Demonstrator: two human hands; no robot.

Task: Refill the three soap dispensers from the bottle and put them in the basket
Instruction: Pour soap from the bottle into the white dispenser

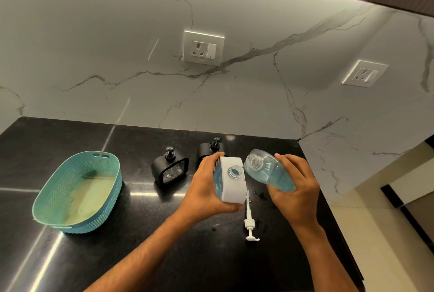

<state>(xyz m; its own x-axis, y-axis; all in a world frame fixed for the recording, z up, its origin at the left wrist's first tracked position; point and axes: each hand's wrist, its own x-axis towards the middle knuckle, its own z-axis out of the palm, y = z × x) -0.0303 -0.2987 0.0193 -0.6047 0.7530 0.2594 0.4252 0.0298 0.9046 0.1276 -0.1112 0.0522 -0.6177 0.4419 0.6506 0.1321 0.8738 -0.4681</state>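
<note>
Over a black stone counter (141, 256), a person's left hand (206, 188) grips a white, box-shaped soap dispenser (231, 180), fingers curled round its sides; its round threaded neck is uncapped and blue liquid shows through one face. The right hand (293, 188) wraps its fingers round a clear plastic bottle (267, 172) of pale blue soap, tipped on its side with the open mouth just beside the dispenser's neck. A white pump head (249, 221) lies on the counter below. Two black dispensers (169, 167) stand behind; a teal basket (58, 216) sits well left.
</note>
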